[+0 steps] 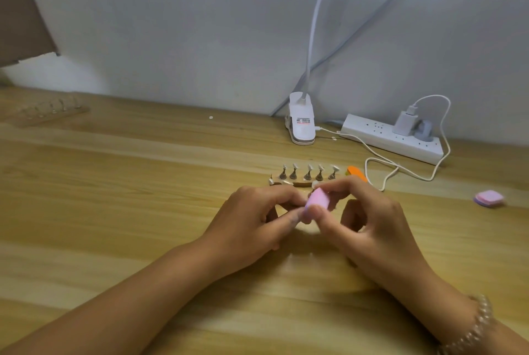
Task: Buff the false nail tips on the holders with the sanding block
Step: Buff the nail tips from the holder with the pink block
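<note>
Your right hand (372,225) pinches pink sanding block (316,201) between thumb and forefinger. Your left hand (257,220), fingers curled, meets block at its 9 o'clock; what it pinches is hidden. Holder rack (303,182) with nail tips just beyond block at 12. Power strip (372,137) at 2, spare pink pads (489,198) at 3.

The sanding block (316,205) is pale pink. The worktop (114,182) is yellow-brown wood, streaked with long grain. The nail tips (309,167) are whitish, on dark grey stands (307,175) on a tan holder (299,183). Near the right edge the pads (489,198) are pink over lilac. At the back edge the power strip (380,141) is white, and the clip (302,131) is white with a red-and-black label. The bracelet (481,323) has pearly beads.
</note>
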